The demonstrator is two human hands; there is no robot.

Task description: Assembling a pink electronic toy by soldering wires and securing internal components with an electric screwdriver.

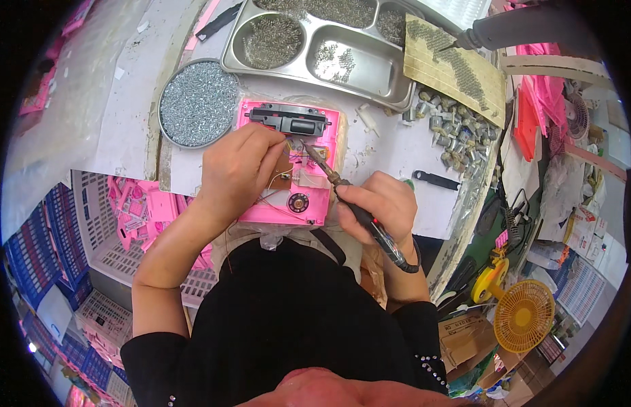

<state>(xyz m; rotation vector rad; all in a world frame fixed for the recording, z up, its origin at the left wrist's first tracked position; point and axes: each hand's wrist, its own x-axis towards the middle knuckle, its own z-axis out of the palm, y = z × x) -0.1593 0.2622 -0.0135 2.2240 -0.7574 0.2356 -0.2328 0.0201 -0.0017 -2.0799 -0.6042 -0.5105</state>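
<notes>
A pink plastic housing lies at the table's near edge, with a black plastic mechanism across its far end. Inside it are a brown circuit board, thin wires and a small round speaker. My right hand grips a soldering iron by its dark handle, and the metal tip points into the housing just below the black mechanism. My left hand reaches over the housing's left side, thumb and forefinger pinched close to the iron's tip. Whatever sits between those fingers is too small to make out.
Behind stand a round dish of screws and a divided metal tray of small parts. Small motors are heaped at the right beside a board; a dark tool overhangs it. A basket holds pink parts.
</notes>
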